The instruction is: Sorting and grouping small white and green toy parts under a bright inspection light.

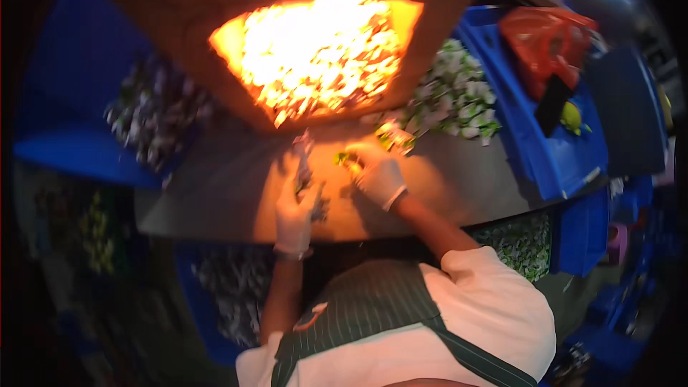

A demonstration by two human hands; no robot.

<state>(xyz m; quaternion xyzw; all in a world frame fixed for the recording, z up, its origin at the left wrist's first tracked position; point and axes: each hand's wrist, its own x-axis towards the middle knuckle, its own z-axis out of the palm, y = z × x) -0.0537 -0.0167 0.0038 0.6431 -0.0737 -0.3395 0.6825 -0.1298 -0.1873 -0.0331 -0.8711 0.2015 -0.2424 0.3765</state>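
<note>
My left hand (294, 211), in a white glove, is closed round the lower end of a small pale purple-and-white wrapped piece (302, 154), perhaps a sweet. Beside its fingers there is a dark greyish piece (320, 204); whether it is gripped is unclear. To the right, my right hand (380, 175), also gloved, bends over the worktop (229, 186) with its fingertips closed on a small green-and-yellow piece (347, 160). Just beyond that hand sits a brightly lit orange-and-white wrapped piece (401, 137). Blur hides finer detail.
Ahead, a box-like opening (410, 21) glows over a heap of small pieces. A pile of white-and-green pieces (459, 93) lies right of it. Blue bins (64, 79) flank the worktop; a red bag (548, 39) rests in the right one. More filled bins stand below the edge.
</note>
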